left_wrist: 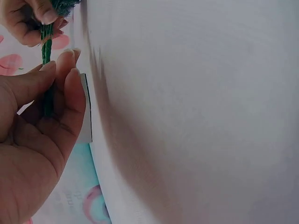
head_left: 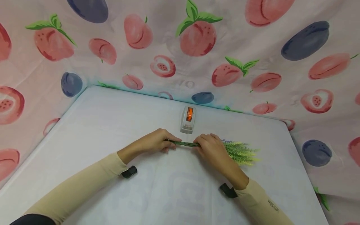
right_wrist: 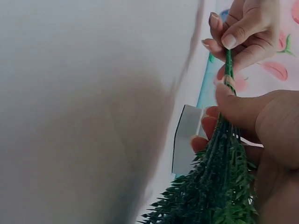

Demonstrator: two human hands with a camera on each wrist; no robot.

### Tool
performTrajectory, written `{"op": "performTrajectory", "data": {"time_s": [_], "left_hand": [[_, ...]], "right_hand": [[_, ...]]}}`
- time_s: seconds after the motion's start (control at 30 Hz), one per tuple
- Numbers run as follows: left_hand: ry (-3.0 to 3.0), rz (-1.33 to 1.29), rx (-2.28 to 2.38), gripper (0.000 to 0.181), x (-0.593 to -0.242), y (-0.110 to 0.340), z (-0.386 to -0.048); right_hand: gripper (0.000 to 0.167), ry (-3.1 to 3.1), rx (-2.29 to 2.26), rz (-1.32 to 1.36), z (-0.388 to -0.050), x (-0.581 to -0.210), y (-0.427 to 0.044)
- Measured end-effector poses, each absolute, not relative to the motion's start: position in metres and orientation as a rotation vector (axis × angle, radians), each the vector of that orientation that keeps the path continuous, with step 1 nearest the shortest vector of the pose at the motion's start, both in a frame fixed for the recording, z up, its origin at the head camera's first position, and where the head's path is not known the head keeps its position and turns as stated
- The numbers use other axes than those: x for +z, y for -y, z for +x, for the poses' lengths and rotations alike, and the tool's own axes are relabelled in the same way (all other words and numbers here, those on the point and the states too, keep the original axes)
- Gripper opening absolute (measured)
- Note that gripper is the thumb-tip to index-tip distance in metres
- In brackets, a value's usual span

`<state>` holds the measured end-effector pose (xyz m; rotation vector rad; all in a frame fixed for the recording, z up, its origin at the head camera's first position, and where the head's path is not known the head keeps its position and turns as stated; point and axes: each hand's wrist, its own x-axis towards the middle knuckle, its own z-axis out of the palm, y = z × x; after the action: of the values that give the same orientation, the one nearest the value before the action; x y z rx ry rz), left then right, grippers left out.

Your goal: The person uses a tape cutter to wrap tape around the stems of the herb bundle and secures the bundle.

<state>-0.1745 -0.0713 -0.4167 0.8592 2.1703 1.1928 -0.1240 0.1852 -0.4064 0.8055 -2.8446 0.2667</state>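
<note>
A bunch of artificial flower sprigs (head_left: 242, 152), yellow-green with some purple, lies sideways between my hands, its heads to the right. My left hand (head_left: 157, 141) pinches the green stems (head_left: 185, 143) near their lower end with thumb and fingers. Closer to the heads, my right hand (head_left: 212, 150) grips the same stems. In the right wrist view, a thin tan band (right_wrist: 229, 81) goes round the stems between the two hands. The left wrist view also shows the stem end inside the left hand (left_wrist: 42, 112). Part of the bunch is hidden behind the right hand in the head view.
A clear tape dispenser with an orange hub (head_left: 187, 120) stands on the white table (head_left: 121, 109) just beyond the hands. Fruit-patterned cloth (head_left: 168, 40) hangs behind and beside the table. Each wrist carries a small black device (head_left: 129, 172).
</note>
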Motion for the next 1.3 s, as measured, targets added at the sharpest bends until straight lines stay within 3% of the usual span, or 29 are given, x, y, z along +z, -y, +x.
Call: {"op": "performTrajectory", "data": {"time_s": [0.27,0.83,1.3], "left_hand": [[-2.137,0.869,1.2,0.034,-0.4174,0.0724,-0.1764],[-2.191,0.838,1.237,0.028,-0.4218,0.0738,-0.1752],[-2.354,0.987,1.155,0.029,-0.4195,0.0731,-0.1754]], "right_hand": [[0.024,2.894,0.349,0.743,-0.1271,-0.4073,-0.186],[0.018,2.843,0.26,0.789,-0.1269,-0.4055,-0.1905],[0.023,2.868,0.39,0.756,-0.1321,-0.4041,-0.1912]]}}
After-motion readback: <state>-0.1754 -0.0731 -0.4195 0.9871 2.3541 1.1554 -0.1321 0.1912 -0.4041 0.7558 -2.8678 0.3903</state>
